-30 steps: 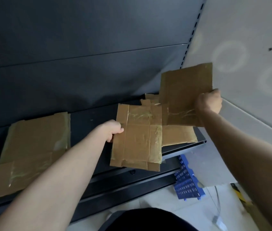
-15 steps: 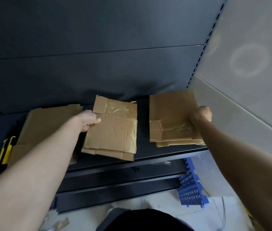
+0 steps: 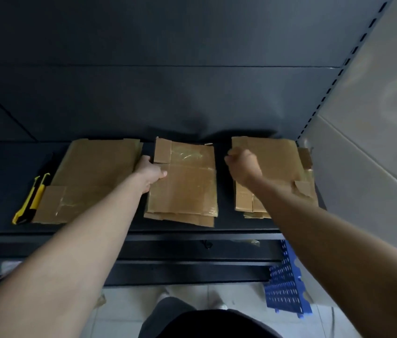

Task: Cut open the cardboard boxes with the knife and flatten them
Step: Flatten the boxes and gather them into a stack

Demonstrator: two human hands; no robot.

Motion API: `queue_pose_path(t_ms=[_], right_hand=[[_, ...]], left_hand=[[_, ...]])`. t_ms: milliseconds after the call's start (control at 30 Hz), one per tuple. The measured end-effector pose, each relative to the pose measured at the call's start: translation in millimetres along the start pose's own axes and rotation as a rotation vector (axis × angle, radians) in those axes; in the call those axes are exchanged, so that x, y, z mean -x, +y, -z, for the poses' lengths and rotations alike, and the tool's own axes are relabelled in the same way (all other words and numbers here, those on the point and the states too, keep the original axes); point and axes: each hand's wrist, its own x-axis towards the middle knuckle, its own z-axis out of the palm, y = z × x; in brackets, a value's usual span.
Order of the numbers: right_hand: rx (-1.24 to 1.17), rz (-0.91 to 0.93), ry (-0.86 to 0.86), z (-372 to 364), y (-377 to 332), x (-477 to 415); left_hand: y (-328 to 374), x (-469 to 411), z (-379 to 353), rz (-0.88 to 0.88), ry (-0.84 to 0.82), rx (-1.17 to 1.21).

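Three flattened, taped cardboard boxes lie side by side on a dark shelf (image 3: 109, 230). My left hand (image 3: 150, 173) grips the left edge of the middle cardboard (image 3: 187, 186), thumb on top. My right hand (image 3: 242, 164) is curled into a fist over the left part of the right cardboard stack (image 3: 275, 162), and nothing shows in its fingers. The left cardboard (image 3: 95, 176) lies untouched. A yellow and black utility knife (image 3: 31, 201) rests at that cardboard's left edge, away from both hands.
A dark back panel (image 3: 168, 93) rises behind the shelf and a grey wall (image 3: 375, 142) closes the right side. A blue perforated plastic piece (image 3: 287, 289) leans below the shelf at the right. Tiled floor and my dark trousers show underneath.
My right hand laid its cardboard flat on the right stack, let go of the right edge and moved left over it. My left hand slid the middle cardboard back onto the shelf.
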Motion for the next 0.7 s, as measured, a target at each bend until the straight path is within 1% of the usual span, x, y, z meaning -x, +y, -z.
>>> queue_pose_path(t_ms=[33,100,200,333,467,567,633,700], right_hand=[[0.025,0.003,-0.081,-11.3,-8.5,2.8],[0.05,-0.068,-0.203,-32.6,-17.0,5.1],[0.055,-0.175,-0.278,-56.3,-22.8,4.9],[-0.038,-0.286,-0.258,-71.6,-36.1,3.0],[0.029,-0.349,-0.213,-75.1,-44.2,2.4],[0.014,-0.388,-0.169,-86.7,-41.0,3.2],[-0.104,-0.463,-0.128,-90.3,-39.3,0.8],[-0.272,-0.532,-0.14,-84.7,-46.4,4.0]], left_hand=[[-3.5,-2.2,0.4,0.007,-0.004,-0.001],[-10.5,-3.9,1.7,0.032,-0.021,0.011],[-19.9,-3.6,3.2,0.045,-0.046,0.039],[-24.4,-7.7,6.0,0.063,-0.097,0.106],[-27.4,-18.2,13.8,0.098,-0.073,0.156],[-34.5,-22.0,12.9,0.113,-0.099,0.121],[-34.9,-22.3,11.5,0.102,-0.127,0.104],[-31.5,-24.5,14.9,0.084,-0.119,0.117]])
